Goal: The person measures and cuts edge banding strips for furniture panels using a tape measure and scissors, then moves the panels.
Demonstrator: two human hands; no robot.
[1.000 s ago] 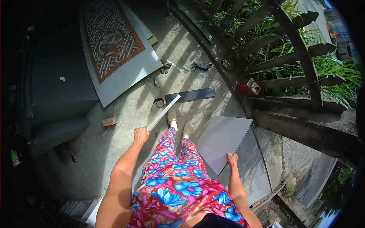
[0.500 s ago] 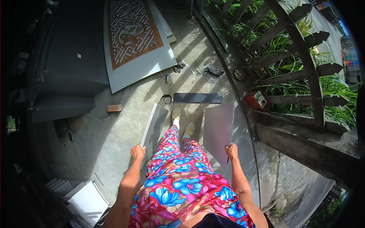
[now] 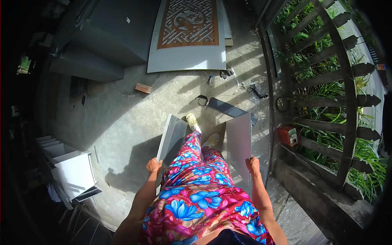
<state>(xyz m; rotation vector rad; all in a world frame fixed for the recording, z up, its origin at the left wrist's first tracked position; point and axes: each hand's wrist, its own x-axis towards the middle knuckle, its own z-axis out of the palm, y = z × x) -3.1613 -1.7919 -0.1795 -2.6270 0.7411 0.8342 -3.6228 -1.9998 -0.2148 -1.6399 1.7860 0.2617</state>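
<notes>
My left hand (image 3: pixel 154 165) is closed on the outer edge of a grey panel (image 3: pixel 172 136), which hangs upright beside my left leg. On the other side, my right hand (image 3: pixel 252 165) grips the edge of a second, wider panel (image 3: pixel 239 143) with a pale face, held upright by my right leg. Both hands are at about thigh height, well apart. A dark flat strip (image 3: pixel 228 109) lies on the concrete floor beyond my feet, its right end partly behind the right panel. Near its left end is a black strap (image 3: pixel 202 99).
A large board with a brown cut-out pattern (image 3: pixel 190 24) lies ahead, beside a big dark cabinet (image 3: pixel 110 36). A brick (image 3: pixel 143 88) is on the floor. White panels (image 3: pixel 73 173) stand at lower left. A wooden fence (image 3: pixel 347 94) and a red box (image 3: pixel 288 136) are right.
The view has turned left, so the floor items and patterned board appear farther right and the white panels show more fully. Both hands still hold their panels.
</notes>
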